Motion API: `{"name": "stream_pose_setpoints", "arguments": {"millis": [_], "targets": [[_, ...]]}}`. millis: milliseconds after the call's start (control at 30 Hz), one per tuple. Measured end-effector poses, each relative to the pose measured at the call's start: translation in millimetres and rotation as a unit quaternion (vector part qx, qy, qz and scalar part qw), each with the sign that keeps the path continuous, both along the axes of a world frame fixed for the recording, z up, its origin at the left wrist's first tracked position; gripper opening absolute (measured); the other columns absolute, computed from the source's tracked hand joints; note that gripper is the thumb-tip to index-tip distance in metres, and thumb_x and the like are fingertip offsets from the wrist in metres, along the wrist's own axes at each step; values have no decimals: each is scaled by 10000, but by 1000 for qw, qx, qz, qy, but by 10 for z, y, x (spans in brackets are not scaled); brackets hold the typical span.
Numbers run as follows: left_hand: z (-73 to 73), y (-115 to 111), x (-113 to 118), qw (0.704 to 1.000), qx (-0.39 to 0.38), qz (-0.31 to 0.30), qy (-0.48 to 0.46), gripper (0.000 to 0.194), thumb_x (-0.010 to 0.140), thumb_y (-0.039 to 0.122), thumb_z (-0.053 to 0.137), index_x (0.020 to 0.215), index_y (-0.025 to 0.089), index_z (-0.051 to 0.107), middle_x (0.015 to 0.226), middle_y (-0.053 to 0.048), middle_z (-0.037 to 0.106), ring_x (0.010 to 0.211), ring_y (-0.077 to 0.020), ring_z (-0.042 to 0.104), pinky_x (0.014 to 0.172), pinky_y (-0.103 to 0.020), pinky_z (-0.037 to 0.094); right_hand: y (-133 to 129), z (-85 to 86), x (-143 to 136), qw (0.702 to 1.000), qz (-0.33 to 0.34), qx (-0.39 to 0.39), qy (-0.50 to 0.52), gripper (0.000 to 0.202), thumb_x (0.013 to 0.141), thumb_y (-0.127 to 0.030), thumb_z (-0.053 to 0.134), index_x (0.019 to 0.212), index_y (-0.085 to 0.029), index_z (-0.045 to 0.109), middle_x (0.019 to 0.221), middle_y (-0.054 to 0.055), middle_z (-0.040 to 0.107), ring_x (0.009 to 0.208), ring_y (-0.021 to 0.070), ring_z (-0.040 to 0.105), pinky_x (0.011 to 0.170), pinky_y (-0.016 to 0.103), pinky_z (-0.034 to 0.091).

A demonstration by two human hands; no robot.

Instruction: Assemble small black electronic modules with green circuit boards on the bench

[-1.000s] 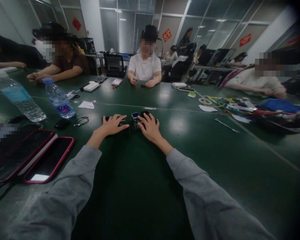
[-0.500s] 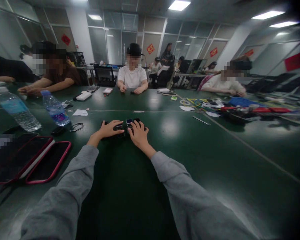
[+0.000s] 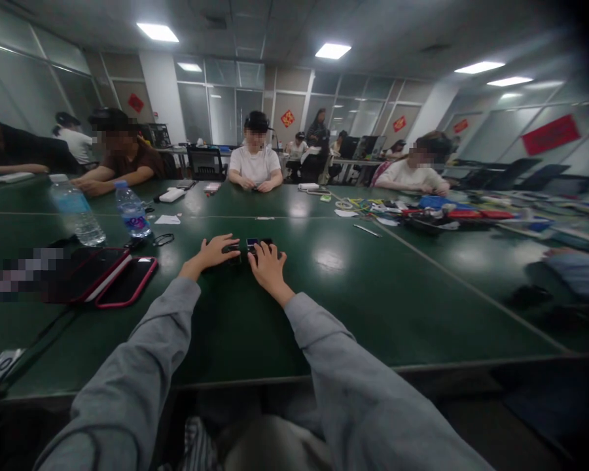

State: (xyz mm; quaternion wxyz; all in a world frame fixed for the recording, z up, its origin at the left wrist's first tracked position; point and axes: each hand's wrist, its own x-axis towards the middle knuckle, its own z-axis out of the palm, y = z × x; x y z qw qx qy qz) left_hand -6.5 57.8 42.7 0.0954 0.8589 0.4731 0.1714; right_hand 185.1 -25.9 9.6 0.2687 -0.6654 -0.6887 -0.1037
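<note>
Both of my hands reach forward over the green table [image 3: 373, 288], palms down. My left hand [image 3: 214, 252] has its fingers stretched over a small black device [image 3: 234, 256] that it partly covers. Close beside it, my right hand [image 3: 269, 264] lies with spread, slightly bent fingers on a second small black device [image 3: 252, 243], which shows a little screen at its far left corner. A narrow gap parts the two devices. What kind of devices they are, I cannot make out. Neither hand is wrapped round its device.
On the left are a phone in a red case [image 3: 127, 284], a dark tablet-like device [image 3: 86, 275], a water bottle [image 3: 81, 212] and a smaller bottle [image 3: 133, 210]. A pen-like rod [image 3: 366, 231] and a pile of cables [image 3: 368, 206] lie rightward. Several people sit around the table.
My view has tilted down, so the near table edge and my lap now show. Both hands stay over the devices with fingers spread; the devices stay in about the same place.
</note>
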Motion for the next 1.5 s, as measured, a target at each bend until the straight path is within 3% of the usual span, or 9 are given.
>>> {"name": "stream_pose_setpoints", "arguments": {"millis": [167, 267, 600, 900, 1033, 1133, 1267, 1400, 1500], "targets": [[-39, -353, -166, 970, 170, 129, -118, 434, 939, 491, 350, 1253, 331, 603, 1402, -56, 545, 1354, -265, 397, 1120, -574, 197, 25, 18, 30, 1000, 4, -5, 6, 503, 1001, -504, 252, 1391, -271, 469, 1460, 102, 414, 1350, 328, 297, 1038, 586, 261], [-19, -520, -183, 951, 210, 171, -147, 452, 949, 481, 331, 1240, 283, 614, 1362, -69, 578, 1341, -251, 414, 1121, -505, 219, 33, 34, 66, 1000, 14, 11, 15, 505, 1004, -513, 239, 1404, -288, 448, 1488, 93, 374, 1369, 312, 275, 1047, 579, 257], [-64, -725, 114, 982, 185, 12, -21, 412, 880, 559, 480, 1179, 339, 660, 1326, -56, 606, 1311, -294, 438, 1132, -574, 70, -15, -40, 96, 998, 59, 13, -18, 390, 992, -428, 369, 1309, -273, 535, 1470, 73, 410, 1379, 279, 263, 1097, 568, 157], [-88, -675, 47, 980, 190, 49, -44, 344, 916, 480, 448, 1129, 335, 676, 1266, -49, 645, 1327, -275, 414, 1124, -557, 98, 48, -2, 111, 995, 90, 22, -19, 372, 1001, -397, 351, 1312, -293, 529, 1419, 57, 470, 1343, 266, 319, 1089, 569, 166], [-72, -640, 30, 969, 198, 94, -112, 369, 936, 466, 398, 1068, 285, 690, 1222, -60, 660, 1304, -260, 436, 1129, -516, 128, 55, 42, 203, 997, 40, 63, 26, 401, 1008, -389, 310, 1334, -273, 511, 1406, 96, 452, 1329, 268, 327, 1060, 522, 251], [-135, -486, -64, 938, 186, 173, -237, 405, 940, 461, 367, 1022, 232, 691, 1171, -85, 670, 1235, -254, 490, 1096, -469, 238, 103, 13, 318, 997, -13, 38, 73, 432, 962, -428, 416, 1309, -200, 531, 1314, 157, 493, 1245, 301, 408, 986, 481, 357], [-303, -188, -245, 842, 143, 269, -445, 415, 927, 451, 366, 915, 183, 683, 1031, -95, 694, 1039, -224, 598, 980, -368, 395, 205, -63, 428, 991, -14, -12, 132, 459, 922, -434, 483, 1288, -162, 534, 1204, 153, 554, 1114, 262, 522, 886, 373, 447], [-402, -30, -320, 758, 52, 287, -583, 329, 894, 383, 417, 836, 149, 641, 910, -93, 693, 878, -182, 635, 831, -304, 467, 288, -84, 494, 980, -21, 9, 196, 430, 949, -401, 410, 1263, -144, 553, 1145, 138, 614, 1023, 229, 589, 867, 336, 458], [-400, -20, -299, 731, 25, 288, -618, 297, 877, 368, 437, 801, 147, 621, 866, -85, 683, 838, -167, 630, 774, -289, 474, 331, -84, 572, 970, -62, 13, 233, 424, 970, -363, 326, 1192, -129, 602, 1073, 142, 654, 982, 238, 611, 868, 352, 457]]}}
